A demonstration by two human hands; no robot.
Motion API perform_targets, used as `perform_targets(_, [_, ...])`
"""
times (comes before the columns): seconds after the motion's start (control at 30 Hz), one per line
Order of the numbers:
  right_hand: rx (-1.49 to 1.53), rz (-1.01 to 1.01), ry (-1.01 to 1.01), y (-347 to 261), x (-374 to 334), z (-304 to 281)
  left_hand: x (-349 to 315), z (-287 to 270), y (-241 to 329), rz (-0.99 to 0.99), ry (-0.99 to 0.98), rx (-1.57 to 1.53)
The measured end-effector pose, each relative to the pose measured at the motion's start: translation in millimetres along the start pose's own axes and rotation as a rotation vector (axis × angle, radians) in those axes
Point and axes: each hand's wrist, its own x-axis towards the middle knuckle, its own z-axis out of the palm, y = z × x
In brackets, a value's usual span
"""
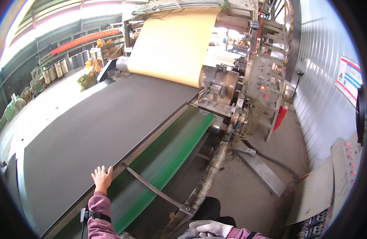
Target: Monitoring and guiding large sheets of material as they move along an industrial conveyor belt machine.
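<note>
My left hand [102, 178] is bare, with its fingers spread out. It lies at the near right edge of a wide dark grey sheet [107, 111], beside the metal side rail [147, 142]. At the lower edge, my right hand [212, 228] wears a pale knitted glove. Its fingers are curled over grey ribbed fabric [187, 234] close to my lap; what that fabric is, I cannot make out. A green belt [167, 149] runs lower down, to the right of the rail. Farther off, a yellow-tan sheet [171, 44] slopes down to a roller at the dark sheet's far end.
A crossbar [151, 185] joins the rail to a worn pipe [209, 169]. A control panel [263, 77] with red lights stands beyond, near a red fire extinguisher [280, 118]. Another lit console [347, 159] is at the right. A metal channel [263, 173] lies on the floor.
</note>
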Motion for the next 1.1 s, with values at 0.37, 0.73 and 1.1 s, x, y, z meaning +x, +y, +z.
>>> perform_targets(0.37, [-0.207,0.072,-0.078,6,23,-22,-52,-29,-72,-0.341,-0.058,0.195])
perform_targets(0.73, [-0.157,0.092,-0.078,2,24,-11,-55,0,-124,0.119,0.455,0.546])
perform_targets(1.1, [-0.059,0.068,0.005,8,22,-7,-53,-11,-96,-0.276,0.053,0.256])
